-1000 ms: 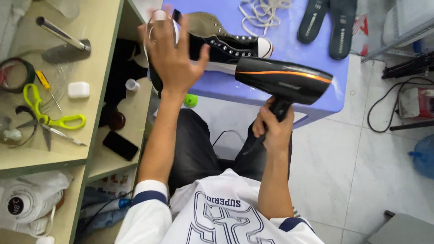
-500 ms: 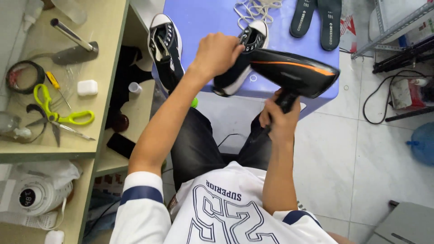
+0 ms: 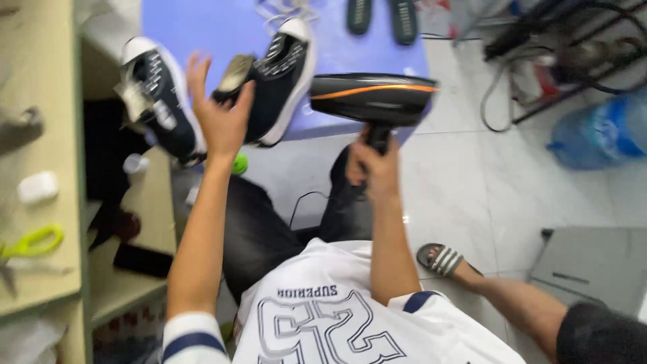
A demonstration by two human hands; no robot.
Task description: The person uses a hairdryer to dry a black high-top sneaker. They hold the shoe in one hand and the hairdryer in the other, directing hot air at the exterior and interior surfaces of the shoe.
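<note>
A: The blue bench (image 3: 202, 27) carries both black sneakers; which step is this?

B: Drying, I judge. The right hand (image 3: 374, 168) is clenched on the black hair dryer (image 3: 371, 98); the left hand (image 3: 222, 118), fingers spread, touches the right sneaker (image 3: 286, 74) at the bench edge.

A: Room?

B: Open floor (image 3: 485, 195) rightward; the other sneaker (image 3: 158, 94) overhangs the left edge.

1 head-worn camera looks steeply down from close above the person's white jersey (image 3: 323, 317), taking in both raised forearms, the purple plastic table (image 3: 202, 27) ahead, wooden shelves (image 3: 47, 222) at left and grey tiled floor (image 3: 485, 182) at right.
</note>
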